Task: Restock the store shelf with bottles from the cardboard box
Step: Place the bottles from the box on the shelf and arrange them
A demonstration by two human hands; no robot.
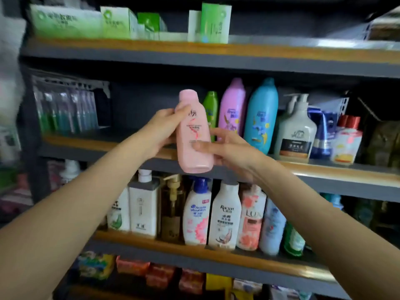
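**Pink bottle up at the middle shelf, both hands on it**

The pink bottle was in the air, held in front of the middle shelf, cap up, its long axis close to upright with the cap leaning a touch to the left. The left hand was wrapped round the upper body from the left, thumb pressed on the shoulder just under the cap. The right hand was closed on the lower body from the right, thumb across the label and fingers behind. So both grips were clamped on the same bottle, one high, one low.

The relation that mattered: the bottle's base hung lower than the shelf's front lip and in front of it, not yet over the board. The open stretch of shelf lay behind and to the left of the bottle, between the toothbrush packs and the green bottle, which stood just right of the pink one with the purple bottle beyond it.

By my reading, the coming move called for a lift to clear the lip, then a push away from the body. The right hand sat nearer the base and seemed better placed to steer the set-down. The risk looked like a nudge against the green bottle. No cardboard box was in view.
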